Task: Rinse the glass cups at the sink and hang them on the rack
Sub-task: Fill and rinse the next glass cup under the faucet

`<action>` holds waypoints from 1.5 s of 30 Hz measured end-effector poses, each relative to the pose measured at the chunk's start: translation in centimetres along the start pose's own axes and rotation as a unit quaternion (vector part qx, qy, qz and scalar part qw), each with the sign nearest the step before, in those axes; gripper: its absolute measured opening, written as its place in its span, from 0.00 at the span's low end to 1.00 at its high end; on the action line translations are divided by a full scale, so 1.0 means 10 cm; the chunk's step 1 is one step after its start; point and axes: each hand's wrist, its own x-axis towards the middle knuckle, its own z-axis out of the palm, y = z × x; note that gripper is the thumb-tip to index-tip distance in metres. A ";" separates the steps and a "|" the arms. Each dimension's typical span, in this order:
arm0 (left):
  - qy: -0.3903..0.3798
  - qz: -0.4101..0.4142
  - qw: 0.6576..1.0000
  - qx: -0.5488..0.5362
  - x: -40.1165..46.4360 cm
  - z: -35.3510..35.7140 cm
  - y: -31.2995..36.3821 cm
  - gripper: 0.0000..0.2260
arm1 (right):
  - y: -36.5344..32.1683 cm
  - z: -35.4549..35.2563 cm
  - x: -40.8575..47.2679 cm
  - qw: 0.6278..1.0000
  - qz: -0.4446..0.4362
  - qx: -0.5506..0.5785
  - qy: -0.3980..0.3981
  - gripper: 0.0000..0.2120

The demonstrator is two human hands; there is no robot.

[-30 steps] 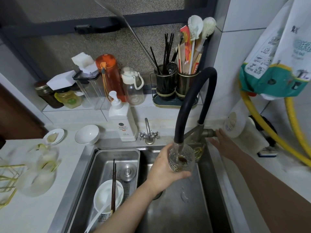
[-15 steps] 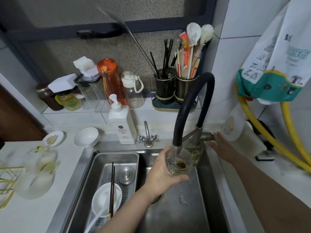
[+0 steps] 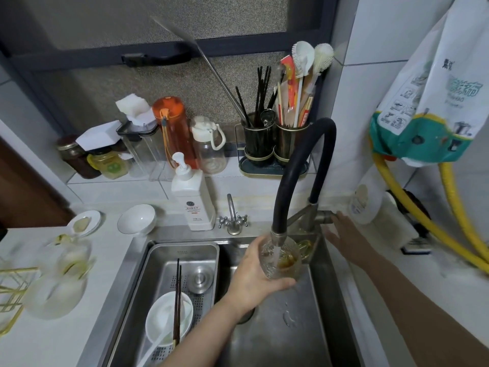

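the left hand [image 3: 255,274] grips a patterned glass cup [image 3: 281,259], fingers curled round its lower wall and thumb along the near side. the cup is held upright over the sink [image 3: 296,327], its mouth just under the spout of the black hose faucet [image 3: 293,181]. a stream of water runs from the spout into the cup; brownish liquid sits in the bottom of the cup.

the right hand [image 3: 344,231] is at the faucet's metal lever [image 3: 321,217], fingers spread and nearly straight, fingertips touching or just beside the lever end; it cannot be told whether they close round it. nothing else is held in that hand.

in the left part of the sink sits a steel drain basket [image 3: 182,254]. it contains a white bowl [image 3: 165,321] with dark chopsticks [image 3: 176,300] laid across it and a white spoon, plus a round metal plug [image 3: 199,278].

on the counter to the left stand frosted glass cups [image 3: 57,284], blurred, beside a gold wire rack [image 3: 12,292] at the frame edge. behind them are a small saucer [image 3: 84,223] and a white bowl on the counter [image 3: 136,218]. a white pump bottle [image 3: 191,194] stands behind the sink next to a small metal tap [image 3: 232,215].

on the ledge behind are jars, an orange bottle [image 3: 170,128], a clear bottle and two dark utensil holders [image 3: 275,144] filled with chopsticks and brushes. a yellow hose [image 3: 412,207] runs down the right wall beneath a hanging plastic bag [image 3: 434,102].
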 end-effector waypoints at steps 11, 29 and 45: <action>-0.029 -0.017 0.999 -0.013 -0.05 -0.09 -0.15 0.38 | -0.79 0.47 -0.73 0.974 -0.100 0.167 -0.115 0.25; -0.106 -0.001 0.994 -0.024 0.02 -0.41 -0.24 0.45 | -1.14 0.41 -1.06 0.973 -0.078 0.194 -0.095 0.21; -0.199 -0.004 0.976 -0.092 0.02 -0.41 -0.35 0.39 | -0.93 0.52 -1.22 0.968 -0.024 0.239 -0.072 0.29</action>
